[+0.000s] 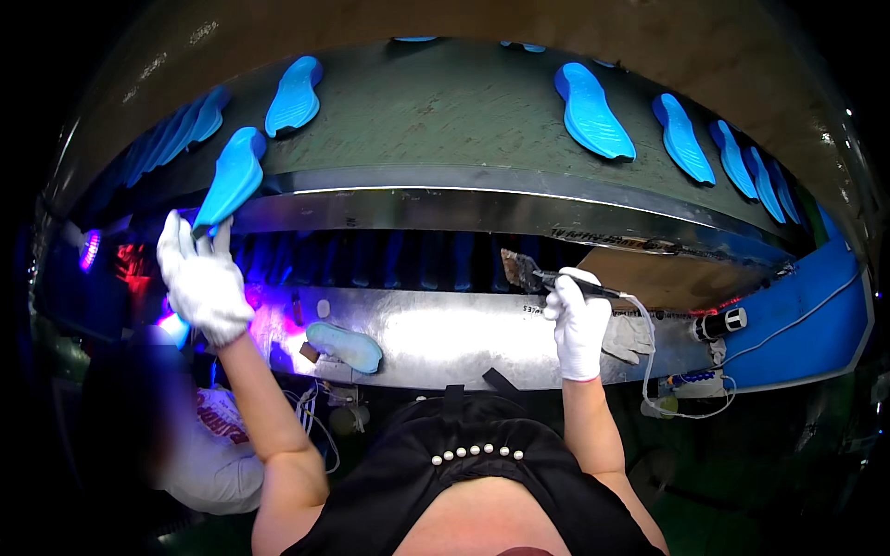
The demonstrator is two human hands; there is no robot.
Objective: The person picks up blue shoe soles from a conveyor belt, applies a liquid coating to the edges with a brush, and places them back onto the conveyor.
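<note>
My left hand (204, 287), in a white glove, grips the near end of a bright blue shoe sole (232, 176) at the belt's front edge. The sole's far end reaches over the conveyor belt (436, 111). In my white-gloved right hand (579, 320) is a dark-handled brush (547, 276) with a wide, worn head pointing left. A white tube (649, 343) runs from its handle to the right. Between my hands, a pale blue-green sole (345, 347) lies on the metal ledge (445, 329).
More blue soles (593, 111) lie along the belt, both left and right. Beneath it is a row of dark soles (394, 259). A spare glove (630, 338) and a black-and-white cylinder (721, 322) sit at the ledge's right. A person's pale sleeve (213, 477) is at lower left.
</note>
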